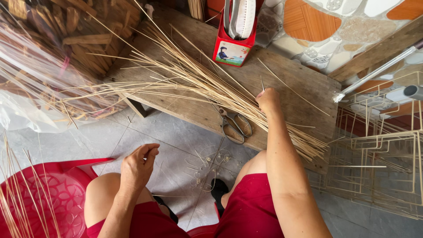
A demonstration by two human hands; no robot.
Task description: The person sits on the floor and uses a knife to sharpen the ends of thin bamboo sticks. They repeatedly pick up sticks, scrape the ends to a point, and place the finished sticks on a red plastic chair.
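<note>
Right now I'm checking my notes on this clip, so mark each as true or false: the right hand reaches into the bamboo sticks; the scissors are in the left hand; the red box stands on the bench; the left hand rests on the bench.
1. The right hand reaches into the bamboo sticks: true.
2. The scissors are in the left hand: false, they lie on the wooden bench, untouched.
3. The red box stands on the bench: true.
4. The left hand rests on the bench: false, it is raised above the person's knee, fingers pinched together.

Red carton (232, 49) upright on wooden bench (304, 83), scissors (235, 125) lying near bench edge, red plastic stool (53, 194) at left, stick-frame lattice (379, 150) at right, grey tiled floor (176, 145).
</note>
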